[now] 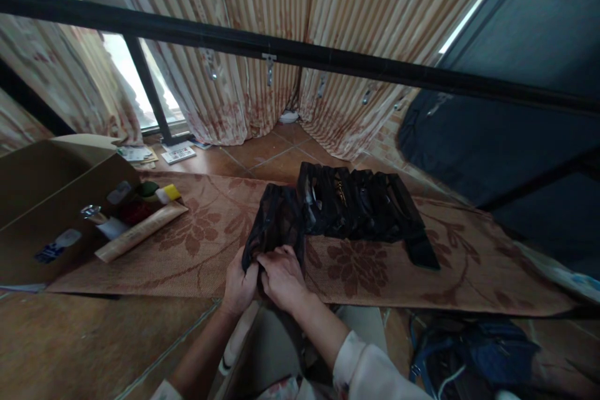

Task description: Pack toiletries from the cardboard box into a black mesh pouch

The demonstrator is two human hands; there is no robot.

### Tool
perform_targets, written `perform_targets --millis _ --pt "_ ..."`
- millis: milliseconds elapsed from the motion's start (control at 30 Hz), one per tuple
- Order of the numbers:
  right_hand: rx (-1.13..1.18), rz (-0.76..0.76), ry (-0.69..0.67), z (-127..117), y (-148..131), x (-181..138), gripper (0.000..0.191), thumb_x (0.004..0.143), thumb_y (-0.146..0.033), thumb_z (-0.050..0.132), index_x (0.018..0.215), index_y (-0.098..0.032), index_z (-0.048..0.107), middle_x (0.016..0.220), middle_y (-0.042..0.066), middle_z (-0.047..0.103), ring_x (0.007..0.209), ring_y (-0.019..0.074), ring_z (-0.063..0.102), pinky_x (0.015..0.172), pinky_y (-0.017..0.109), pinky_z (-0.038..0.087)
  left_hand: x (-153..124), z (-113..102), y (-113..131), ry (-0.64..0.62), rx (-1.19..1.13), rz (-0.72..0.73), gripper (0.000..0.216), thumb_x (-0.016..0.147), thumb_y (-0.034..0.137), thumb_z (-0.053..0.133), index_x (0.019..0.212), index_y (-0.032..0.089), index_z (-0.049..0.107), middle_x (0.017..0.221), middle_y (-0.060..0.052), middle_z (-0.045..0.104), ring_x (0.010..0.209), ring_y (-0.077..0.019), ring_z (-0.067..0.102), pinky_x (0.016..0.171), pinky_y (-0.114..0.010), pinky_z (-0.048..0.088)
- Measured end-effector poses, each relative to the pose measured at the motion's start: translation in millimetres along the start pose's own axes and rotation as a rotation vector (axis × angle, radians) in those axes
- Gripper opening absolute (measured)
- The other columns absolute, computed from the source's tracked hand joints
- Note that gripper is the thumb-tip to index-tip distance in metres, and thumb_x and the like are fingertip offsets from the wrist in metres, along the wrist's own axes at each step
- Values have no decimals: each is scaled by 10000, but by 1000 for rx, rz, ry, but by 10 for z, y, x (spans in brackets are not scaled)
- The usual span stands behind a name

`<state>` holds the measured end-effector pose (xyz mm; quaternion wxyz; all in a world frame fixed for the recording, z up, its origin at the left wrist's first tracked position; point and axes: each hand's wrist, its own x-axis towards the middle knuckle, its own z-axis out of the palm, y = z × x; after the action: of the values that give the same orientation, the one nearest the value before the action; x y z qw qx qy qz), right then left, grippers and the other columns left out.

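Currently, the left hand (241, 284) and right hand (284, 276) are curled tightly on the near edge of a black mesh pouch (272, 215), just ahead of them; filled black compartments (356, 209) lie to their right.

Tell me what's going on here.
A person has both hands on a black mesh pouch on the patterned cloth. The left hand grips its near left corner; the right hand works at its near edge. Just right of it sits a row of black mesh compartments with things inside. A cardboard box stands at far left.
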<state>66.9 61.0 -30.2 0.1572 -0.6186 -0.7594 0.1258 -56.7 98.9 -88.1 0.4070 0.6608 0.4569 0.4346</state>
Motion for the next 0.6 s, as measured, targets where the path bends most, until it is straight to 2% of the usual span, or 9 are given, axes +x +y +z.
perform_targets --millis 433,600 --pt "-6 11 -14 -4 -6 6 301 810 -181 493 1091 -228 593 948 28 685 919 174 512 884 314 267 -11 -11 47 5 -8 -21 437 840 332 427 1200 121 557 1215 -118 611 1167 -268 534 1037 -412 377" --pt "-40 -1 -8 16 2 8 173 818 -193 496 941 -203 618 870 29 671 880 178 514 880 316 275 -6 -10 64 27 41 -19 440 872 382 396 1169 116 579 1140 -127 639 1130 -288 554 999 -448 408"
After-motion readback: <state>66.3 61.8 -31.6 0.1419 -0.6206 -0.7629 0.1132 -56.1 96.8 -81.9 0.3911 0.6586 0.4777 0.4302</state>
